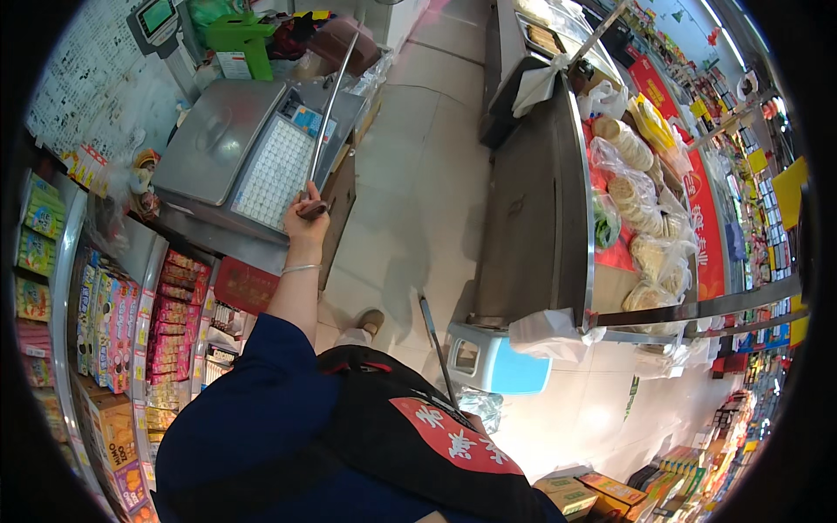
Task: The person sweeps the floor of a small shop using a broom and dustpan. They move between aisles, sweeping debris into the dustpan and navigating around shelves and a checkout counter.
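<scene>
My left hand [307, 219] is closed around the brown grip of a long metal pole [333, 98]. At the pole's far end is a blurred reddish-brown plastic scoop, apparently a dustpan [344, 46], raised beside the label scale. Directly under the pole lies the scale's keypad [274, 173], with its steel weighing plate [219, 140] to the left. My right hand [476, 421] shows only in part beside my black apron [373, 399]. A thin dark pole [435, 340] slants down to that hand; its lower part and most of the fingers are hidden.
At right, a steel-sided counter [529, 216] bears bagged rounds of dough or noodles [631, 196]. A blue-and-white plastic stool [500, 359] stands at its near end. Snack shelves [176, 314] line the left. Cartons [608, 493] sit at lower right. A tiled aisle [425, 163] runs between.
</scene>
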